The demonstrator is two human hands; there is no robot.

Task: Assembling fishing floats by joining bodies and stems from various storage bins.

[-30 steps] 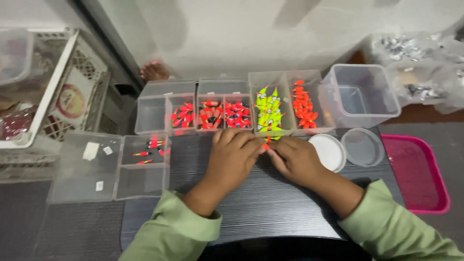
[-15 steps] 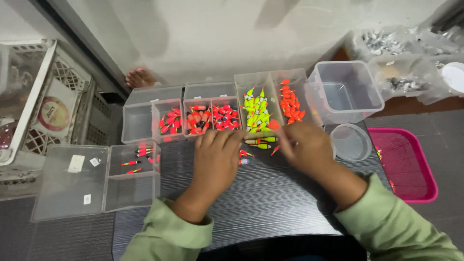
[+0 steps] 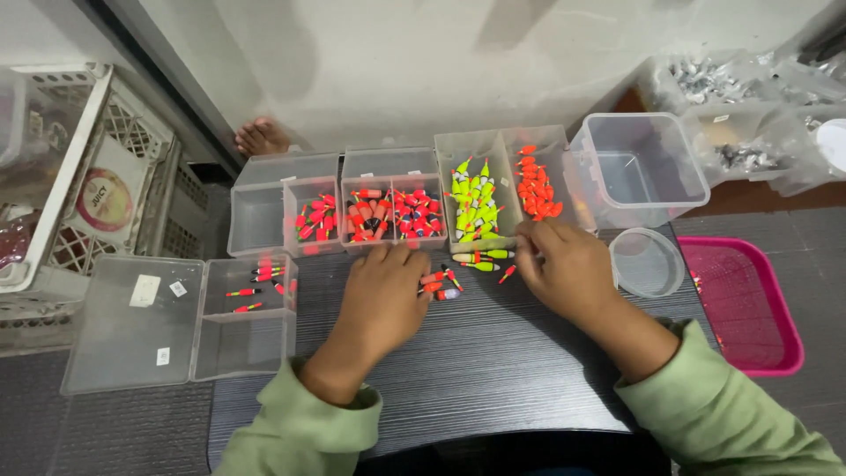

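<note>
Both hands (image 3: 379, 295) (image 3: 568, 269) rested on small red-and-yellow plastic floats (image 3: 480, 257); finger grip couldn't tell. Light, slippery; pinch mid-body.

Small red and yellow-green floats (image 3: 465, 264) lie loose, flat on the dark tabletop; scattered, some touching.

A round red and cream label (image 3: 104, 199) sits inside the white crate (image 3: 132, 132) at left. Two small white stickers (image 3: 144, 290) lie on the clear lid (image 3: 115, 353). Clear bags (image 3: 740, 159) lie at far right.
</note>
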